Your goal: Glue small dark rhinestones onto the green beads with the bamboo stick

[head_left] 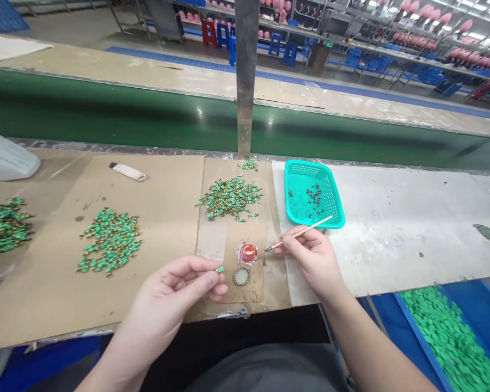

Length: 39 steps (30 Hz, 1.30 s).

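Observation:
Between thumb and fingertips, my left hand [183,288] pinches a small green piece [219,269]. My right hand [310,258] is closed around a thin paintbrush [300,233], its dark tip pointing left toward a small cap of red paint [249,252]. The tip appears apart from the paint. Just below the red cap lies a second bottle cap [241,276] with a pale inside. Behind my hands is a loose pile of small green and gold pieces [231,197].
More green pieces lie in a left pile [110,239] and at the far left edge [4,226]. A turquoise basket [338,198] holds small dark pieces. A box cutter [127,172] rests on the cardboard. A metal post [245,81] rises behind; a blue bin [428,337] stands lower right.

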Available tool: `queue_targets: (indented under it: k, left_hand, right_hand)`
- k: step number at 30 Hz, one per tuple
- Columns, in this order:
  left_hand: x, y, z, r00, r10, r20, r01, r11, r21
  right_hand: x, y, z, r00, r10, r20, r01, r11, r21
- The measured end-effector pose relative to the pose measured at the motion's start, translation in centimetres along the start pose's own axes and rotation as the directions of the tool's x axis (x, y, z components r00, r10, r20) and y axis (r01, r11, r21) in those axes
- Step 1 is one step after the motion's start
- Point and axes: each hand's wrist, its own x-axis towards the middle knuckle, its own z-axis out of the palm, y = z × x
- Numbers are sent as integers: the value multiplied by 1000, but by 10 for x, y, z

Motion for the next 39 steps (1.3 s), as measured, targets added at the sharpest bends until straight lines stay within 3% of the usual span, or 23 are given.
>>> queue_targets:
  k: [4,10,14,18,28,33,39]
  left_hand:
    - [-3,-3,4,999,-33,25,33,999,-30]
    - [-13,-1,13,1000,17,1,-17,1000,-19]
    - [-18,3,21,999,-54,-7,53,996,-72]
    - [-19,2,22,992,-97,75,106,987,-117]
    - [-23,3,23,995,-46,92,56,991,-118]
    - [-24,4,30,999,-29,30,32,992,-119]
    - [-28,2,47,980,-58,191,117,944,-309]
  right_hand:
    - [-1,3,8,999,32,-14,-32,999,5]
    - [-1,6,10,999,40,-26,-41,999,-22]
    - [-1,5,6,998,58,-5,-59,998,-21]
    - [0,4,2,996,89,26,-89,996,-3]
    - [0,4,2,993,98,61,-101,994,48]
    - [-9,-12,4,997,51,63,-54,997,53]
    - [-35,-46,17,988,-87,124,72,990,122]
